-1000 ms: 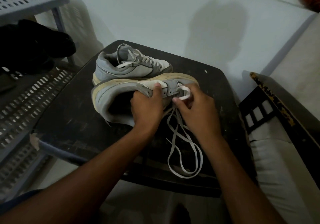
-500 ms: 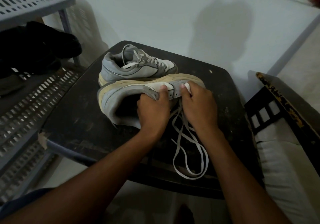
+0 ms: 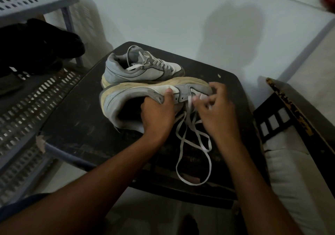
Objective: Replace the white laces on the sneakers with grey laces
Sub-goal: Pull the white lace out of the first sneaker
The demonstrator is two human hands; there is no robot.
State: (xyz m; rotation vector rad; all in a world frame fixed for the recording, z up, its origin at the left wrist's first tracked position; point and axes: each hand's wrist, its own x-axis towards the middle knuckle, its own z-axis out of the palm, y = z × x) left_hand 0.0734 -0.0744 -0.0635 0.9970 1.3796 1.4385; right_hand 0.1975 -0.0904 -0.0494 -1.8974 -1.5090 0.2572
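A grey and white sneaker point(image 3: 126, 96) lies tipped on its side on the black stool point(image 3: 76, 125), sole facing away. My left hand point(image 3: 157, 113) grips its upper beside the eyelets, thumb on the side panel. My right hand point(image 3: 215, 111) pinches the white lace point(image 3: 192, 147) at the eyelets near the toe; its fingers are blurred. The loosened lace trails in loops over the stool's front. The second sneaker point(image 3: 143, 67) stands upright behind, laced in white. No grey laces are in view.
A grey perforated plastic rack point(image 3: 23, 107) stands at the left with black shoes point(image 3: 36, 44) on its shelf. A dark wooden frame point(image 3: 297, 118) and a white cushion point(image 3: 293, 176) sit at the right. White floor lies beyond the stool.
My right hand has shifted right toward the toe and lifted slightly, drawing the lace out of an eyelet. The lace loops have shifted on the stool. My left hand keeps its grip.
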